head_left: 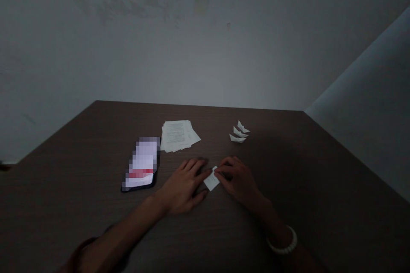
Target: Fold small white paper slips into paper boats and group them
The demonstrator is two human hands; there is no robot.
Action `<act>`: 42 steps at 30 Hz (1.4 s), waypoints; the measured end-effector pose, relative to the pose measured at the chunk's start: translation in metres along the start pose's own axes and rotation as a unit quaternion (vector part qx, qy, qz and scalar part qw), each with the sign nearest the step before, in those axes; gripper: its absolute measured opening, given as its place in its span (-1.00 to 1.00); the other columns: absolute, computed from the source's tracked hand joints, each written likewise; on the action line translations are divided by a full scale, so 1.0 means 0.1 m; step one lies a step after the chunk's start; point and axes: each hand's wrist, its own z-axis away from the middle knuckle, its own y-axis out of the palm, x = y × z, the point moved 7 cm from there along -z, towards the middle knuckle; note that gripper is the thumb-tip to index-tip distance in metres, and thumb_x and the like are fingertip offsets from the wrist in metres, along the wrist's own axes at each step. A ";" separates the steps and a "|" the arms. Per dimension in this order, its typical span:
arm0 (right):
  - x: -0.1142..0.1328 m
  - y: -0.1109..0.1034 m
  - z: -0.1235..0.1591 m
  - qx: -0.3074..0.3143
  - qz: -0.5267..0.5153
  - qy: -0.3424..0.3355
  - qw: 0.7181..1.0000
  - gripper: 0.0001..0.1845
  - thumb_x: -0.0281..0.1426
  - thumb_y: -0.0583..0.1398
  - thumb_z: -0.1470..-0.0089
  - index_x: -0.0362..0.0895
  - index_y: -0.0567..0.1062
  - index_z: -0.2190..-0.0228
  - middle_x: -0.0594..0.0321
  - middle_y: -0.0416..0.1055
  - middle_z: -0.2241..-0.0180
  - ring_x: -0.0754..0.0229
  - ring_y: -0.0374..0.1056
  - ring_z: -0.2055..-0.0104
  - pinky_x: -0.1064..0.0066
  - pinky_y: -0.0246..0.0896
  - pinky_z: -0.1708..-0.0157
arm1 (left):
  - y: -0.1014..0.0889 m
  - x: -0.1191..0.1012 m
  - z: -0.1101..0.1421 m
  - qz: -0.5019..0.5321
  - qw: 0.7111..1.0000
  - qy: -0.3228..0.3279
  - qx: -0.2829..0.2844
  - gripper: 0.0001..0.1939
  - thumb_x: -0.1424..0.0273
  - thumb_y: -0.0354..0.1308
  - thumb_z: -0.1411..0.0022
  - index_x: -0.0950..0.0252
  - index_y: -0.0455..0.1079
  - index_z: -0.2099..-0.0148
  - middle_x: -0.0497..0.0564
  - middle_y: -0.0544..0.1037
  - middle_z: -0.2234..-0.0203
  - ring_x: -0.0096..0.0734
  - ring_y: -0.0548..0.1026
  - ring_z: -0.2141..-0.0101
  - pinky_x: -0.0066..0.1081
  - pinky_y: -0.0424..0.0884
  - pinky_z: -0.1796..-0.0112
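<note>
A small folded piece of white paper lies on the dark wooden table between my two hands. My left hand rests flat on the table with its fingers stretched out, the fingertips pressing the paper's left edge. My right hand is curled over the paper's right side, its fingertips pinching the fold. A pale beaded bracelet sits on my right wrist.
A phone with a lit screen lies to the left of my hands. Behind it is a loose stack of white paper sheets. Three small folded paper boats stand at the back right. Grey walls close off the table's far side and right side.
</note>
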 end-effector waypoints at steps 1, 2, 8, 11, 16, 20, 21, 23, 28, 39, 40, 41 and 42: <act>-0.01 0.00 0.00 -0.001 0.003 0.001 1.000 -0.92 -0.41 0.26 -0.11 -0.02 0.58 0.32 0.27 0.44 0.27 0.19 0.32 0.19 0.37 0.23 0.15 | 0.00 0.00 -0.02 0.002 1.000 -0.003 0.000 -0.45 0.29 0.12 -0.22 0.29 0.21 -0.24 0.25 0.23 -0.15 0.09 0.21 -0.12 0.06 0.23 -0.05; -0.01 0.00 0.00 -0.001 0.006 0.003 1.000 -0.92 -0.40 0.27 -0.11 -0.02 0.58 0.32 0.26 0.44 0.27 0.18 0.32 0.19 0.37 0.23 0.16 | 0.00 0.00 -0.03 0.004 1.000 -0.002 -0.001 -0.45 0.28 0.12 -0.22 0.29 0.22 -0.23 0.25 0.24 -0.15 0.09 0.21 -0.11 0.06 0.23 -0.05; -0.06 -0.01 -0.01 -0.008 0.016 0.020 1.000 -0.92 -0.40 0.28 -0.09 -0.02 0.58 0.31 0.25 0.43 0.28 0.17 0.32 0.20 0.36 0.24 0.17 | -0.05 -0.03 0.00 0.018 0.999 0.022 -0.022 -0.65 0.34 0.07 -0.26 0.32 0.39 -0.06 0.20 0.38 0.05 -0.02 0.29 0.00 -0.05 0.29 0.01; -0.07 -0.02 -0.01 -0.011 0.018 0.029 0.999 -0.93 -0.41 0.27 -0.11 -0.02 0.59 0.33 0.25 0.43 0.29 0.17 0.31 0.20 0.36 0.24 0.17 | -0.08 -0.08 0.03 0.022 0.998 0.057 -0.029 -0.75 0.39 0.04 -0.27 0.33 0.46 0.07 0.15 0.42 0.19 -0.09 0.33 0.10 -0.13 0.33 0.09; -0.09 -0.01 -0.01 -0.021 0.008 0.025 0.999 -0.94 -0.42 0.27 -0.10 -0.05 0.59 0.35 0.24 0.43 0.31 0.16 0.30 0.21 0.34 0.24 0.18 | -0.07 -0.15 0.06 0.023 0.993 0.112 -0.031 -0.81 0.41 0.05 -0.25 0.31 0.48 0.21 0.11 0.43 0.27 -0.18 0.36 0.19 -0.22 0.36 0.18; -0.10 0.02 -0.02 -0.013 -0.007 0.011 1.000 -0.93 -0.43 0.27 -0.11 -0.04 0.59 0.34 0.23 0.43 0.30 0.16 0.30 0.22 0.33 0.24 0.19 | -0.07 -0.11 0.07 0.047 0.992 0.102 -0.061 -0.81 0.41 0.04 -0.29 0.28 0.49 0.22 0.10 0.44 0.25 -0.20 0.37 0.17 -0.22 0.36 0.15; -0.09 0.03 -0.02 -0.009 -0.013 0.007 1.000 -0.93 -0.43 0.28 -0.11 -0.03 0.59 0.34 0.24 0.43 0.30 0.16 0.30 0.22 0.33 0.24 0.19 | -0.08 -0.07 0.06 0.048 0.993 0.078 -0.070 -0.80 0.40 0.04 -0.30 0.29 0.49 0.17 0.11 0.45 0.23 -0.19 0.36 0.15 -0.21 0.36 0.13; -0.06 0.04 -0.03 0.002 -0.024 -0.006 1.000 -0.93 -0.43 0.28 -0.11 -0.02 0.60 0.34 0.24 0.43 0.30 0.16 0.30 0.21 0.33 0.24 0.20 | -0.07 0.01 0.03 0.038 0.996 0.025 -0.070 -0.76 0.35 0.06 -0.31 0.30 0.46 0.06 0.14 0.43 0.15 -0.14 0.35 0.11 -0.15 0.36 0.10; 0.01 0.05 -0.04 0.013 -0.033 -0.018 0.999 -0.93 -0.43 0.28 -0.11 -0.03 0.60 0.35 0.25 0.43 0.29 0.16 0.30 0.21 0.31 0.23 0.19 | -0.03 0.06 0.00 0.012 0.999 -0.016 -0.045 -0.65 0.19 0.14 -0.26 0.28 0.45 0.01 0.17 0.39 0.03 -0.04 0.32 0.05 -0.04 0.33 0.06; 0.04 0.09 -0.09 -0.067 -0.011 0.079 0.995 -0.89 -0.41 0.33 0.01 -0.09 0.52 0.52 0.25 0.43 0.41 0.15 0.33 0.28 0.29 0.21 0.17 | -0.01 0.02 -0.02 -0.029 0.999 -0.025 -0.026 -0.58 0.13 0.11 -0.26 0.30 0.42 -0.03 0.19 0.37 0.01 0.00 0.31 0.02 -0.04 0.31 0.04; 0.04 0.09 -0.09 -0.072 -0.006 0.087 0.994 -0.88 -0.40 0.34 0.02 -0.09 0.51 0.53 0.25 0.43 0.41 0.15 0.33 0.29 0.29 0.20 0.17 | -0.01 0.02 -0.02 -0.031 0.999 -0.022 -0.025 -0.57 0.13 0.11 -0.26 0.31 0.41 -0.04 0.19 0.37 0.01 0.00 0.31 0.01 -0.04 0.31 0.04; 0.04 0.10 -0.10 -0.075 -0.002 0.093 0.993 -0.87 -0.40 0.34 0.03 -0.08 0.50 0.54 0.25 0.43 0.42 0.14 0.33 0.29 0.29 0.20 0.17 | -0.01 0.02 -0.02 -0.033 0.999 -0.020 -0.023 -0.56 0.12 0.11 -0.26 0.31 0.40 -0.05 0.19 0.37 0.01 0.00 0.31 0.01 -0.04 0.31 0.04; 0.04 0.10 -0.10 -0.077 0.001 0.098 0.992 -0.87 -0.39 0.34 0.03 -0.08 0.50 0.54 0.26 0.43 0.42 0.14 0.33 0.29 0.29 0.20 0.17 | 0.00 0.01 -0.02 -0.034 0.999 -0.018 -0.021 -0.56 0.12 0.11 -0.26 0.31 0.39 -0.05 0.20 0.37 0.01 0.00 0.31 0.01 -0.03 0.31 0.04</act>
